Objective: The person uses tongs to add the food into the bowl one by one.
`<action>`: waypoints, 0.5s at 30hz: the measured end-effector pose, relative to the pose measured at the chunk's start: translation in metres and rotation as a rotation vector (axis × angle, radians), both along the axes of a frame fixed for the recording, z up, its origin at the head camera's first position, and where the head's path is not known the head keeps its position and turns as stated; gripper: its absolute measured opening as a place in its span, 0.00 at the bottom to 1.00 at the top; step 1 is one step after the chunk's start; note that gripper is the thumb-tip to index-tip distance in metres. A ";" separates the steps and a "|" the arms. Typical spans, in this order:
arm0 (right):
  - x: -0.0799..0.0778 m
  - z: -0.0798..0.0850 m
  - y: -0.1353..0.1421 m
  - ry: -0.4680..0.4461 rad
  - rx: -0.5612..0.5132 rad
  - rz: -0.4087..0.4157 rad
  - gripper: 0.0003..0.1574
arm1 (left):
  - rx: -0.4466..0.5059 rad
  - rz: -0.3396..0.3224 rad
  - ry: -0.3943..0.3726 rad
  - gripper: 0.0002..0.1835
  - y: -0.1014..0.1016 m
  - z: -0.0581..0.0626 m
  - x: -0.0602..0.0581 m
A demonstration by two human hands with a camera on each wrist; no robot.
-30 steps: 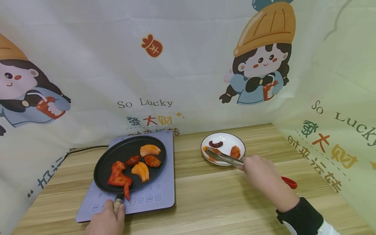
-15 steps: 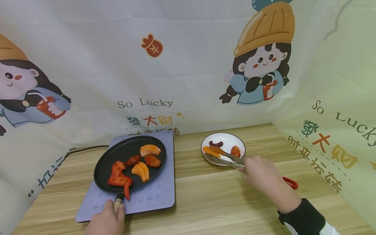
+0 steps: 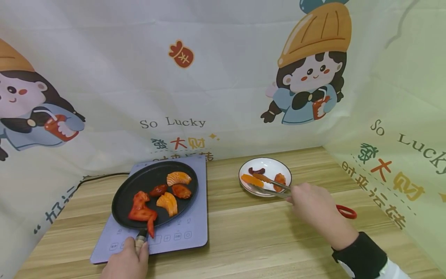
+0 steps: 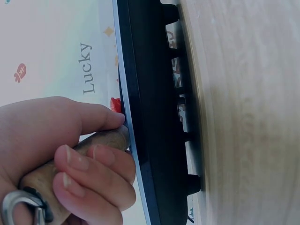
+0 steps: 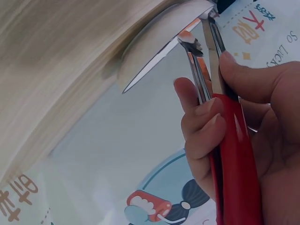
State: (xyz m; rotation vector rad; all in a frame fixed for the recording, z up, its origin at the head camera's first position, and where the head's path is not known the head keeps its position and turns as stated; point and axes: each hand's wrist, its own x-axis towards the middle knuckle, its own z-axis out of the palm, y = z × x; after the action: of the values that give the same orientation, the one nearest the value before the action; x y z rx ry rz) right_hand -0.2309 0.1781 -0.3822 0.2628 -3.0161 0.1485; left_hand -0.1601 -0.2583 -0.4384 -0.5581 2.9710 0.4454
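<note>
My left hand [image 3: 126, 259] grips the wooden handle [image 4: 47, 183] of a black frying pan [image 3: 122, 205]. In the pan lie a red chicken wing [image 3: 141, 207], two orange salmon-like slices [image 3: 168, 203] and two smaller browned pieces [image 3: 181, 191]. With my right hand [image 3: 310, 203] I hold red-handled metal tongs [image 5: 234, 154], fingers curled round them. Their tips are spread over a white plate [image 3: 266, 164], at either side of an orange slice [image 3: 251, 179]. Also on the plate are a dark curved piece [image 3: 256, 171] and a reddish piece [image 3: 279, 180].
Beneath the pan sits a flat induction cooktop [image 3: 195, 232], its black cord [image 3: 104, 175] running off to the left. The wooden table [image 3: 237, 240] is bordered at the back and right by a printed cloth [image 3: 230, 85].
The tongs have spread apart, then shifted slightly so their tips now flank the orange slice on the plate. My left hand and the pan stay in place.
</note>
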 end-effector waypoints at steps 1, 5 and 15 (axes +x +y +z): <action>0.000 -0.001 0.000 0.008 0.004 0.001 0.11 | -0.009 0.002 -0.001 0.26 -0.001 -0.003 -0.001; 0.000 -0.002 0.002 0.026 0.012 0.000 0.11 | -0.016 0.002 -0.004 0.27 -0.008 -0.012 -0.005; -0.001 -0.007 0.004 0.055 0.001 -0.008 0.09 | -0.016 0.013 -0.008 0.26 -0.011 -0.016 -0.008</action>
State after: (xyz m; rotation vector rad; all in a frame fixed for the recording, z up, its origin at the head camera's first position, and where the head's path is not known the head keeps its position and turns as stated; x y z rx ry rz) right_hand -0.2323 0.1819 -0.3893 0.2507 -2.9627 0.1371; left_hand -0.1683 -0.2694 -0.4548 -0.5794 2.9679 0.4204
